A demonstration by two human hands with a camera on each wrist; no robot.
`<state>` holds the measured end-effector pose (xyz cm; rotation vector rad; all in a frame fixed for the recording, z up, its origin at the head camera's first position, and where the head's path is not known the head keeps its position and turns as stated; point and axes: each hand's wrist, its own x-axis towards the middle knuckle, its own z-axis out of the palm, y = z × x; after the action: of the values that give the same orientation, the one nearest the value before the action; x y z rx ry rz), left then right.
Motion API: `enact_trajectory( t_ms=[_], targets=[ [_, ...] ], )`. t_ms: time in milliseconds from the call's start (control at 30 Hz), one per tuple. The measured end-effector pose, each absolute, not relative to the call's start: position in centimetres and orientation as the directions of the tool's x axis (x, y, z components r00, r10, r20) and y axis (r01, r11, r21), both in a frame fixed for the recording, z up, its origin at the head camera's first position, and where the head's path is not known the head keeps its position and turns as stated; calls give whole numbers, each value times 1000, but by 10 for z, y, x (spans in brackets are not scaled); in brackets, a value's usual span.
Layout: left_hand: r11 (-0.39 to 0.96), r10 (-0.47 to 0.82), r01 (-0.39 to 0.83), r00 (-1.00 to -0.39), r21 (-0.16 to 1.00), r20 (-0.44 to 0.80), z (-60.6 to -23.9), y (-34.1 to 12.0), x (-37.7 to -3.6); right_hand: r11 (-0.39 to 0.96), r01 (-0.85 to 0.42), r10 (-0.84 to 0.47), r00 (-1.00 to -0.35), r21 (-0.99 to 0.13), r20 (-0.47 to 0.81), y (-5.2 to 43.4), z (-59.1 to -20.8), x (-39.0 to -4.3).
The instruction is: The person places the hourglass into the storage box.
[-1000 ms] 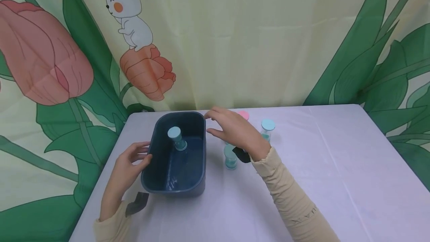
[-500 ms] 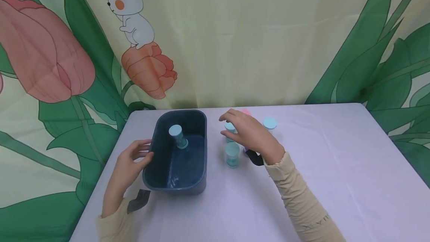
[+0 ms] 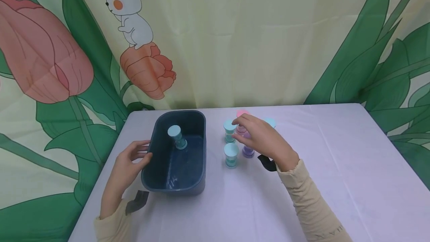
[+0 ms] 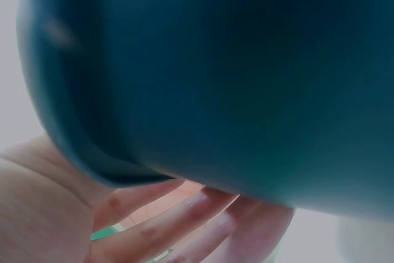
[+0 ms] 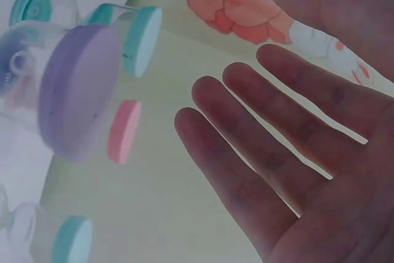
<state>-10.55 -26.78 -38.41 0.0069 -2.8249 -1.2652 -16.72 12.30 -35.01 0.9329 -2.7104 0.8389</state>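
Note:
A dark blue plastic bin stands on the left part of the table, with one light-blue-capped sand timer upright inside. My left hand rests against its left side, thumb at the rim and relaxed fingers along the outer wall. Above a cluster of sand timers hovers my right hand, empty, its fingers spread in the right wrist view. Two teal timers stand left of this hand. A pink timer, a purple timer and another light-blue-capped one are partly hidden by it in the head view.
The table has a white cloth. Its back edge meets a curtain printed with a rabbit, a carrot, a tulip and leaves. A dark strap piece sticks out at each wrist.
My right hand has moved away from the bin's right rim, to the right over the sand timers. The left hand stays against the bin.

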Motion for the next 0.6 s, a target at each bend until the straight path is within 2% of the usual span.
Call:
enact_trajectory(
  t_ms=[600],
  targets=[
    [660, -34, 3, -999, 751, 34, -383, -268, -105, 681, -563, -501, -825, -468, 262, 142, -377, -165]
  ],
)
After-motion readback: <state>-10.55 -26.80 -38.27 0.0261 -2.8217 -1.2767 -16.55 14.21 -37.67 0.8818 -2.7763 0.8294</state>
